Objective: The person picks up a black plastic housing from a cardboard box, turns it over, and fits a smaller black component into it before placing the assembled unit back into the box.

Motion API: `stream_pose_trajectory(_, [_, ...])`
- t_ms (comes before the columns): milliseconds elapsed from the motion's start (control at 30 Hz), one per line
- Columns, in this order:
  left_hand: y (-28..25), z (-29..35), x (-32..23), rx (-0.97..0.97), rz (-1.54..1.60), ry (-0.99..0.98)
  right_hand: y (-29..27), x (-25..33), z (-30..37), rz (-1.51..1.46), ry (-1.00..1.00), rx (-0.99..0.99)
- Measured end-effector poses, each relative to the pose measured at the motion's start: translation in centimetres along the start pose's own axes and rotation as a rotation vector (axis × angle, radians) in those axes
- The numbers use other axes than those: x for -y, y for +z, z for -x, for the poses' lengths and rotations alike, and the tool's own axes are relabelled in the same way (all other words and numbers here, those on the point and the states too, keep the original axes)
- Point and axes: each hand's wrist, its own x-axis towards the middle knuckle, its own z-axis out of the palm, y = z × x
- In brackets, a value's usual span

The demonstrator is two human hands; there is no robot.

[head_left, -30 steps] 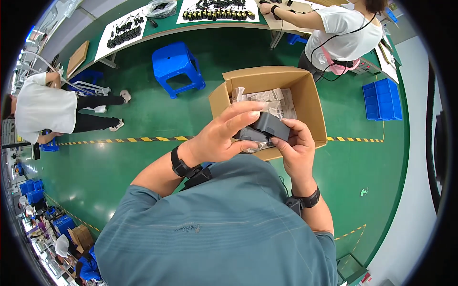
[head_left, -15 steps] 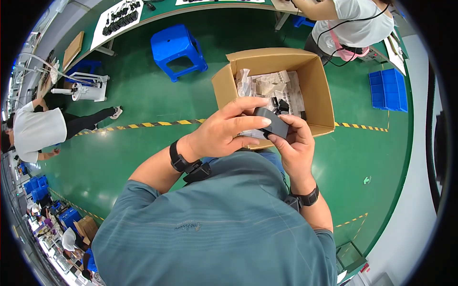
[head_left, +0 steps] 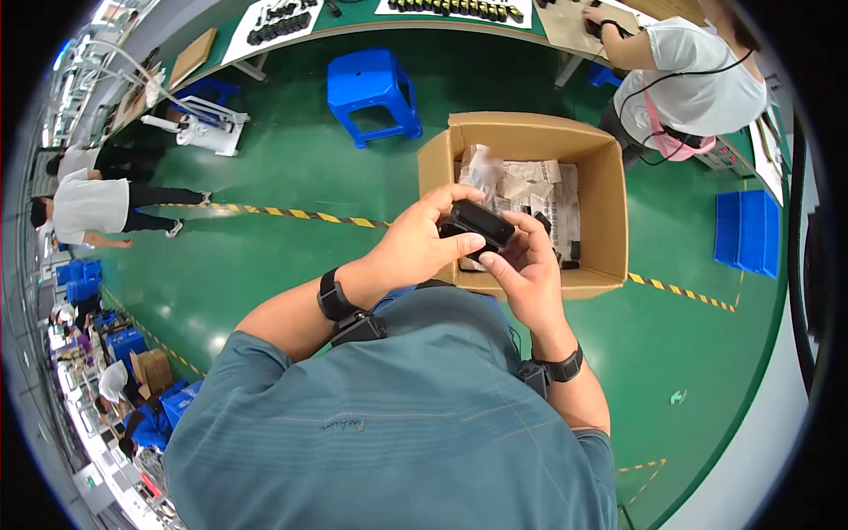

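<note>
Between my two hands is a small black box-shaped device (head_left: 483,223) with rounded ends and a glossy upper face. My left hand (head_left: 413,240) grips its left end, thumb along the near side and fingers behind. My right hand (head_left: 533,281) pinches the right end between thumb and fingers. Directly under them stands an open cardboard box (head_left: 602,203). Inside it lie printed paper (head_left: 527,187), clear plastic wrapping (head_left: 478,170) and some small black pieces, partly hidden by my right hand.
A blue plastic stool (head_left: 371,84) stands ahead to the left. Beyond it runs a green workbench with black parts (head_left: 287,25) on white sheets. A co-worker (head_left: 698,75) works at the far right, near stacked blue bins (head_left: 747,231). Another person (head_left: 93,208) is at the left.
The black device has turned in my hands, so its glossy face now points up. Both hands have shifted slightly left relative to the box. My view has swung somewhat left.
</note>
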Motion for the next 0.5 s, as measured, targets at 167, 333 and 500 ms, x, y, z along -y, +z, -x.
stream_pose_trajectory(167, [0.8,0.5,-1.1,0.004,-0.185,0.13,-0.9,-2.0,-1.5,-0.772,0.219,0.078])
stream_pose_trajectory(333, [-2.0,0.5,-1.2,0.121,-0.516,0.326,-0.2,-2.1,-3.1,-1.044,0.381,0.19])
stream_pose_trajectory(500, [-6.5,0.7,0.3,0.143,-0.265,0.161,3.5,-2.3,-4.4,-1.073,0.443,0.198])
